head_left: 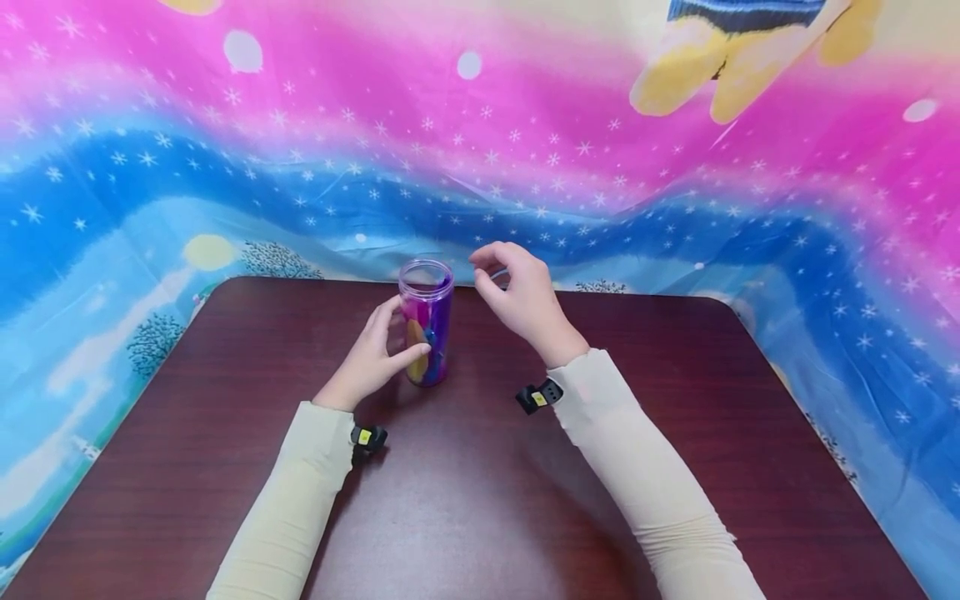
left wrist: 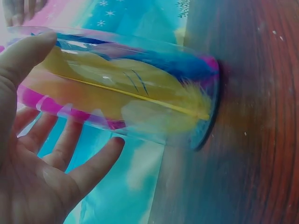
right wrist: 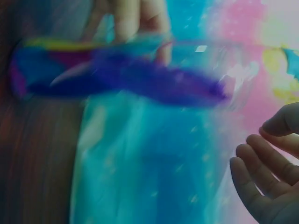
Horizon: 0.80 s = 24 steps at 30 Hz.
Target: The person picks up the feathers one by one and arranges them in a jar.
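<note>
A clear jar [head_left: 426, 287] stands upright on the table, its top open. Colourful feathers fill it: a yellow feather [left wrist: 154, 79] with a long quill shows in the left wrist view, and a purple feather [right wrist: 163, 84] in the right wrist view, with blue and magenta between. My left hand [head_left: 367, 354] holds the jar from the left, thumb across the front and fingers spread behind. To the right of the jar's mouth, my right hand [head_left: 517, 287] hovers in the air with loosely bent fingers and nothing in them, thumb near the index finger.
The dark red-brown wooden table [head_left: 465, 500] has rounded far corners. A printed cloth [head_left: 480, 167] in pink and blue with snowflakes hangs right behind the table and along its sides. Each sleeve carries a small black wrist camera, such as the left one [head_left: 369, 438].
</note>
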Motion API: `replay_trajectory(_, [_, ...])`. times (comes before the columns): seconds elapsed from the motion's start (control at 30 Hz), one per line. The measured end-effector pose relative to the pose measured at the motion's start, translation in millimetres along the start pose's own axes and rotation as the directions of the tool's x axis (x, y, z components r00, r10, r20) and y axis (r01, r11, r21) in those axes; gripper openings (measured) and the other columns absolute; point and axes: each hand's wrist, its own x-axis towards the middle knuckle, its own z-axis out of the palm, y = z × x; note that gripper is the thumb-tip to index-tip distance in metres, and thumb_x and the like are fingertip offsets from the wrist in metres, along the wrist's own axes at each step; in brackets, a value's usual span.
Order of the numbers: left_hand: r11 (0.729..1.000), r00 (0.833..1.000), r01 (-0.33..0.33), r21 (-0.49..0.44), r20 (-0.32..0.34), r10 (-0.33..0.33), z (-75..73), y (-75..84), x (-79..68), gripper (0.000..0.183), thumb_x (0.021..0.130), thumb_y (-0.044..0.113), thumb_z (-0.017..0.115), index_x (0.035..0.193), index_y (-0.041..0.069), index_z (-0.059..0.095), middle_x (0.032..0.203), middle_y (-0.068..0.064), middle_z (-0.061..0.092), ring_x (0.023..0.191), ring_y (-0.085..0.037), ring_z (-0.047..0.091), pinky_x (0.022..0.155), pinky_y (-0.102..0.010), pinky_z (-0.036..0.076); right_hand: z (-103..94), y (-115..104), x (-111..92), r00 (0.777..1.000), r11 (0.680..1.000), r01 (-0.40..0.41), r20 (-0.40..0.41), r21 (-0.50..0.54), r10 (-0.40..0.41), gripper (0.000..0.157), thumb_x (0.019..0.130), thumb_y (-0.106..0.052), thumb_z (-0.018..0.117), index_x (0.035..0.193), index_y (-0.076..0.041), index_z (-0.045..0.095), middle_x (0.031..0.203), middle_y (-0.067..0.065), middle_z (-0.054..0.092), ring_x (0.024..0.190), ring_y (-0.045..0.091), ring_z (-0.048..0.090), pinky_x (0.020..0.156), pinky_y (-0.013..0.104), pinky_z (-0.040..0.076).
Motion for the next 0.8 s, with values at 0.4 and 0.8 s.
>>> replay_trajectory(0.4, [1.000,1.000,0.001,-0.004,0.005,-0.001,0.0,-5.0,2.3,0.077,0.094,0.022,0.076,0.154,0.009,0.030,0.146,-0.017,0.038,0.137,-0.034,0.045,0.106,-0.052,0.047,-15.5,75,-32,0.998,0.991,-0.057,0.033,-0.120,0.061,0.020,0.097,-0.003,0.059,0.115,-0.002,0.068,0.107,0.012,0.065,0.093,0.023,0.062,0.083,0.037,0.057])
replay_trajectory(0.8, [0.989,0.996,0.049,0.138,0.071,-0.060,-3.4,-23.7,-2.4,0.089,0.093,0.024,0.076,0.158,0.004,0.019,0.155,-0.024,0.031,0.142,-0.041,0.038,0.116,-0.058,0.033,-32.8,143,-57,0.972,0.922,-0.095,0.164,-0.375,0.166,0.027,0.099,-0.010,0.057,0.124,-0.002,0.065,0.122,0.016,0.061,0.114,0.034,0.056,0.098,0.052,0.048])
